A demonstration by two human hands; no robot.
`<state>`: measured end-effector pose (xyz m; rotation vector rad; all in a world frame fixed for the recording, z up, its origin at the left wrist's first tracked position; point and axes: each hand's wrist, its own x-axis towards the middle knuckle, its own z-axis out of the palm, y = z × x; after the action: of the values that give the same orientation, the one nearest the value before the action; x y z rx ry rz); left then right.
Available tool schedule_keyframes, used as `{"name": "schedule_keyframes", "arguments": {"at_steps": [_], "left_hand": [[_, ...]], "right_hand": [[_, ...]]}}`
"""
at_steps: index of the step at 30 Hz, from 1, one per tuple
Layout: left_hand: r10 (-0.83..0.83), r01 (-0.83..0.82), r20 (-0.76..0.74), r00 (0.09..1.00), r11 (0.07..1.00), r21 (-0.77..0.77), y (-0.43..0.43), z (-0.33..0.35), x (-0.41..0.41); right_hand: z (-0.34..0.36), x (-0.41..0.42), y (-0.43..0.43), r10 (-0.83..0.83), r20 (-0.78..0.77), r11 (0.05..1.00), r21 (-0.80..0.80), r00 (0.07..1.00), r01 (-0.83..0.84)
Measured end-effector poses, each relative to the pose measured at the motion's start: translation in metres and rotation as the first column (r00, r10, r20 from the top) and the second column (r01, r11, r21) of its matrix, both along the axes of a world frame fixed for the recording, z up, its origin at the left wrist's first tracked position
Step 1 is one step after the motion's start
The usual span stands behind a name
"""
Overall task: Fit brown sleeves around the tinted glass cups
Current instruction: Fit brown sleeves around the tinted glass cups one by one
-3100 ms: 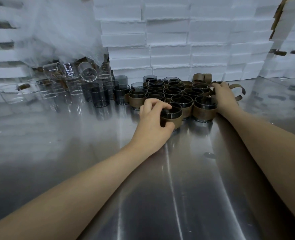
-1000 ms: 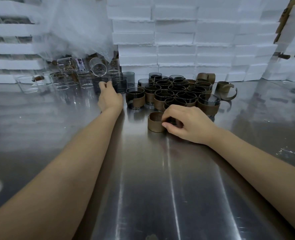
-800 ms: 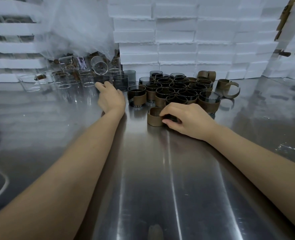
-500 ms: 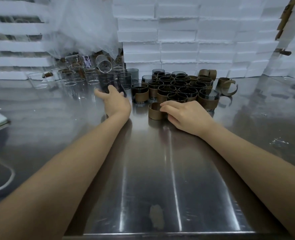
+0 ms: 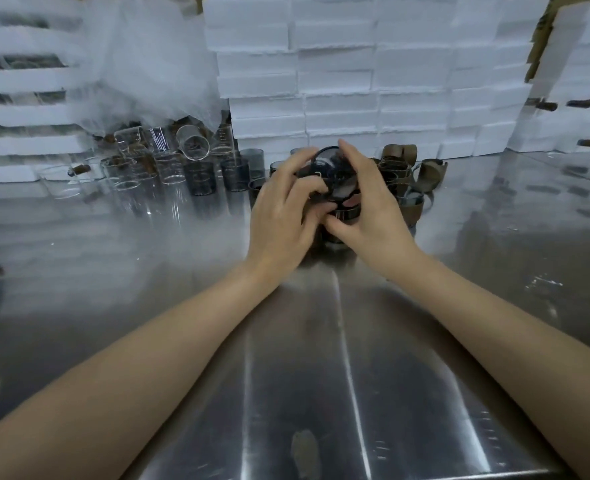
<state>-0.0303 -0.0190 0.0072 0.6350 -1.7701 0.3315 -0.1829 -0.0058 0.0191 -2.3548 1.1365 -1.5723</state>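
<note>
Behind, white foam boxes (image 5: 338, 81) stacked wall-high. Reflective steel table (image 5: 286, 375) below. Back left, clear and tinted glasses (image 5: 169, 174) crowded; back right, sleeved cups (image 5: 416, 204), loose brown sleeves (image 5: 432, 171). Mid-table, left hand (image 5: 283, 216) and right hand (image 5: 373, 209) meet, fingers curled round tinted glass cup (image 5: 335, 171), tilted, mouth toward camera. Sleeve on it: cannot tell.

Shiny steel table (image 5: 321, 375) fills the foreground, with pale streaks of light reflected along its length. A wall of stacked white foam boxes (image 5: 338, 81) runs across the back, with layered white trays (image 5: 20, 77) at left, dark gaps between them, and a further white pile (image 5: 584, 81) at right. A cloudy plastic sheet (image 5: 148, 57) hangs over the back left corner, blurred.
</note>
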Motion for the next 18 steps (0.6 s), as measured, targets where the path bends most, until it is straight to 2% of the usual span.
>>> {"name": "schedule_keyframes", "arguments": {"at_steps": [2, 5, 9, 13, 18], "left_hand": [[-0.072, 0.074, -0.035, 0.997, 0.996, 0.047, 0.003, 0.001, -0.002], [-0.128, 0.169, -0.165, 0.978, 0.950, 0.264, 0.011, -0.001, -0.011], [-0.212, 0.354, -0.315, 0.925, 0.780, 0.516, 0.017, -0.002, -0.023], [-0.338, 0.548, -0.442, 0.831, 0.635, 0.544, 0.016, -0.002, -0.021], [-0.329, 0.585, -0.492, 0.806, 0.567, 0.580, 0.013, -0.002, -0.018]], "right_hand": [[0.000, 0.000, 0.001, -0.008, 0.094, 0.996, 0.093, 0.996, -0.001], [0.001, -0.005, -0.001, 0.005, 0.186, 0.997, 0.075, 0.982, -0.019], [-0.003, -0.011, -0.006, 0.018, 0.230, 0.993, 0.112, 0.973, -0.045], [-0.006, -0.010, -0.008, 0.038, 0.189, 0.980, 0.184, 0.981, -0.073], [-0.004, -0.010, -0.007, 0.059, 0.148, 0.983, 0.166, 0.987, -0.084]]}}
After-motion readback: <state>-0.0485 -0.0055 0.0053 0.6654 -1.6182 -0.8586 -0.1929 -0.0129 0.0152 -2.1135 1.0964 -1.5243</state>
